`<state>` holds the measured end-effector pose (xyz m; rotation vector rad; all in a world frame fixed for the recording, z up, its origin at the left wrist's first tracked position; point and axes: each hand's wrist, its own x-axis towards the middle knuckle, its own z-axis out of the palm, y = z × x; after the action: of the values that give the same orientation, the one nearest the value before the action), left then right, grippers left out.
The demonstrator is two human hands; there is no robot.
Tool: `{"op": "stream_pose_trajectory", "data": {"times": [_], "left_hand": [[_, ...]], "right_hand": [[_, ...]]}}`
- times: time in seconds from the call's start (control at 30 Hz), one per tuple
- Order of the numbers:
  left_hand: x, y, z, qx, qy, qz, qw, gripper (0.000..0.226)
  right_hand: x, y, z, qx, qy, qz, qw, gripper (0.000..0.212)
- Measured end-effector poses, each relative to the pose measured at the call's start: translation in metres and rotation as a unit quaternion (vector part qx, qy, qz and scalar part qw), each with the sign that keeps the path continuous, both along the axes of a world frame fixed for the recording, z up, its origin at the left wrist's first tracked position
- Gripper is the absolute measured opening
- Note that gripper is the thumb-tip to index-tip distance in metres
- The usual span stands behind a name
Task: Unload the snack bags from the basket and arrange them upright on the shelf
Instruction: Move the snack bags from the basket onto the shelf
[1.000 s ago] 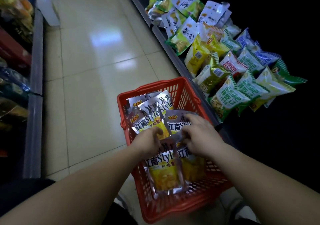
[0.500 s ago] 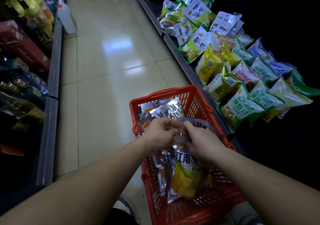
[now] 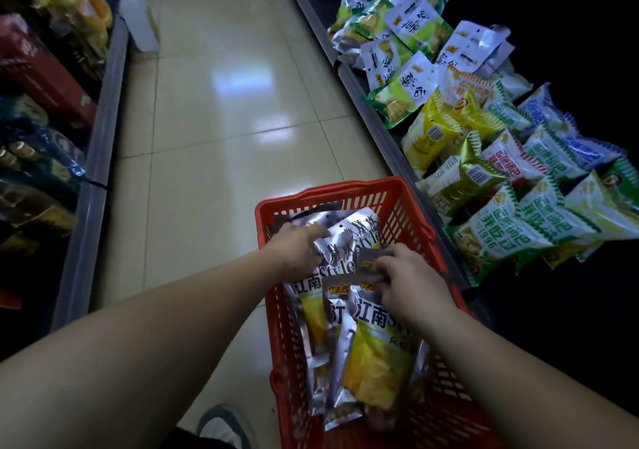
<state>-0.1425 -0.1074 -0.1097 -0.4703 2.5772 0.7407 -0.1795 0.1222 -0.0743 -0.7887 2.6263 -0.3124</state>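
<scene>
Both my hands are down in the red basket (image 3: 408,206) on the aisle floor. My right hand (image 3: 411,286) pinches the top edges of 2 silver-and-yellow snack bags (image 3: 377,355), fingers closed on the seal. My left hand (image 3: 297,246) lies over another silver bag (image 3: 349,241) further in; I cannot tell whether it grips it. The shelf (image 3: 383,134) to my right already carries green and yellow packets (image 3: 511,227).

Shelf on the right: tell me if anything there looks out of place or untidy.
Yes. The snack bags on the right shelf lie tumbled and overlapping at mixed angles instead of standing upright, a yellow one showing its barcode side. The silver bags are in the red basket, both hands on them.
</scene>
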Motion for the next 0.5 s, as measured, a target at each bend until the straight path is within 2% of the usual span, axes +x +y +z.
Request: {"op": "stream_pose_trajectory", "data": {"times": [0.13, 0.2, 0.27, 0.33, 0.4, 0.5], "left_hand": [[-0.010, -0.004, -0.002, 0.085, 0.071, 0.018, 0.994, 0.043], [-0.014, -0.008, -0.001, 0.104, 0.102, 0.024, 0.989, 0.035], [-0.017, -0.012, -0.002, 0.051, 0.099, 0.010, 0.994, 0.041], [-0.021, -0.015, -0.006, -0.013, 0.081, -0.024, 0.996, 0.050], [-0.024, -0.013, -0.007, -0.020, 0.066, -0.058, 0.996, 0.054], [-0.028, -0.010, -0.011, -0.007, 0.030, -0.076, 0.997, 0.058]], "right_hand": [[-0.014, -0.010, -0.015, -0.018, -0.018, -0.024, 0.999, 0.008], [-0.021, -0.014, -0.026, -0.038, -0.041, -0.025, 0.998, 0.025], [-0.025, -0.018, -0.033, -0.040, -0.050, -0.013, 0.998, 0.035], [-0.026, -0.020, -0.037, -0.036, -0.052, -0.009, 0.998, 0.027], [-0.027, -0.021, -0.035, -0.053, -0.045, -0.014, 0.997, 0.015], [-0.031, -0.018, -0.033, -0.088, -0.020, -0.024, 0.996, 0.012]]}}
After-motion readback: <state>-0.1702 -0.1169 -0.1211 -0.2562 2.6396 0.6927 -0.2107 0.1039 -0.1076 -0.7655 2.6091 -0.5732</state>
